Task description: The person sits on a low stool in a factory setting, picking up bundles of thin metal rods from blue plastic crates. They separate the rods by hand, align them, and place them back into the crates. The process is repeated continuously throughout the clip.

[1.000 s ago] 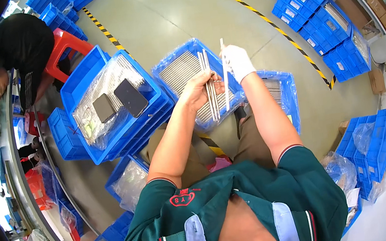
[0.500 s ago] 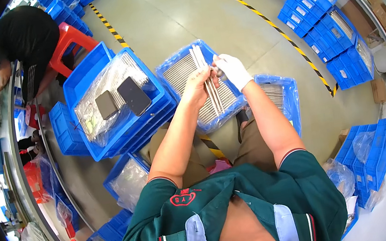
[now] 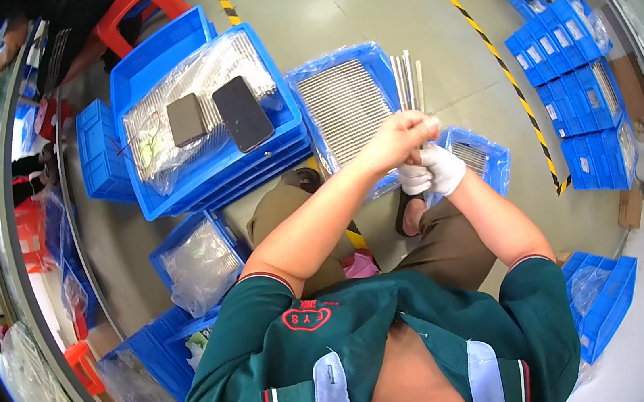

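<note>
silver metal rods [image 3: 408,80] stick straight up in a small bunch, just above the middle of the frame. the bare left hand [image 3: 398,139] is closed tight around the lower part of the bunch. the right hand [image 3: 434,172], in a white glove, is right under it and touches it, with its fingers curled shut on the bottom of the same rods. both hands are pressed together there.

behind the rods, a bit to the left, sits a blue bin [image 3: 347,100] lined with clear plastic and full of more thin rods lying flat in a row. a smaller blue bin [image 3: 480,156] lies just right of the hands, also with rods in it.

in the upper left there is a big stack of blue trays [image 3: 201,119]. clear plastic covers the top tray, and two dark phones [image 3: 243,114] lie on it side by side.

in the lower left a blue bin with a plastic bag [image 3: 200,262] sits near the person's knee. on the right edge of the frame stand more blue bins [image 3: 579,86] in rows. a yellow and black floor stripe [image 3: 494,56] runs down past them. a red stool [image 3: 137,2] is at the top left, with another person by it.
</note>
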`<action>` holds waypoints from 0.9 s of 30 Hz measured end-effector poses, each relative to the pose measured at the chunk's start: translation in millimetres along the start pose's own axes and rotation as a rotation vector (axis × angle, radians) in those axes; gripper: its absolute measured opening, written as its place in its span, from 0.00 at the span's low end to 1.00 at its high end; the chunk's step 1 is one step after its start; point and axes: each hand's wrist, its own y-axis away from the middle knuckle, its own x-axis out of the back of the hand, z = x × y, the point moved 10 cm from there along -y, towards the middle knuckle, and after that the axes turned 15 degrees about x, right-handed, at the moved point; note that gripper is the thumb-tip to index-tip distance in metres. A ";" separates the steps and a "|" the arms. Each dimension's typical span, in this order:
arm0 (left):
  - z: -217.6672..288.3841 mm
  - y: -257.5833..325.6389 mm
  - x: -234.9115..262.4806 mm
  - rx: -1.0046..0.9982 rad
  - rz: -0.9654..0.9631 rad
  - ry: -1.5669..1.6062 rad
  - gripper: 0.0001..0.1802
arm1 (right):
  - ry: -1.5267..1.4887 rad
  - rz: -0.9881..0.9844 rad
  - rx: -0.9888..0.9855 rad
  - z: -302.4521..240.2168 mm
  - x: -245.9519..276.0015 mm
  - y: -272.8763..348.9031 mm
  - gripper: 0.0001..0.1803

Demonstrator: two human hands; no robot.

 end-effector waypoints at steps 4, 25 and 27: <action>27.6 44.8 27.8 -0.290 0.631 -0.422 0.14 | 0.459 0.464 0.029 -48.2 83.0 5.2 0.16; 35.8 90.5 30.0 -0.188 0.162 -0.469 0.11 | 2.275 -0.041 -0.034 -114.9 216.3 -246.0 0.19; 35.8 90.3 34.2 -0.206 0.183 -0.433 0.12 | 2.289 -0.139 -0.015 -107.6 199.8 -265.1 0.19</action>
